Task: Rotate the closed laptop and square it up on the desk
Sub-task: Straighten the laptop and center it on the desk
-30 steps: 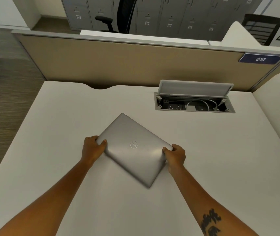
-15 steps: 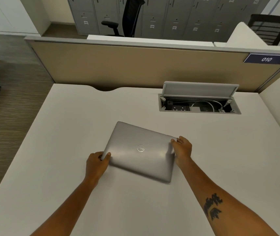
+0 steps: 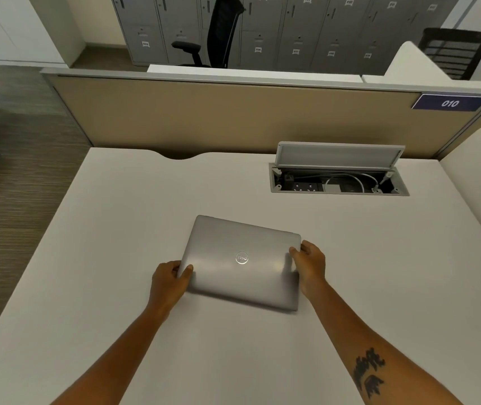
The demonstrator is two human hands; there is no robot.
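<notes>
A closed silver laptop [image 3: 242, 261] with a round logo on its lid lies flat on the white desk [image 3: 116, 229], a little in front of the middle. Its edges run nearly parallel to the desk edges, with a slight tilt left. My left hand [image 3: 169, 280] grips the laptop's left edge near the front corner, thumb on the lid. My right hand [image 3: 309, 263] grips the right edge near the back corner, fingers curled over it.
An open cable box [image 3: 338, 182] with sockets and a white cable is sunk in the desk at the back right, its lid [image 3: 338, 154] raised. A beige partition [image 3: 233, 118] closes the far side. Floor lies beyond the left edge.
The laptop has turned counter-clockwise from a strong diagonal to almost square with the desk. My left hand moved toward me and my right hand moved away, both still on its edges.
</notes>
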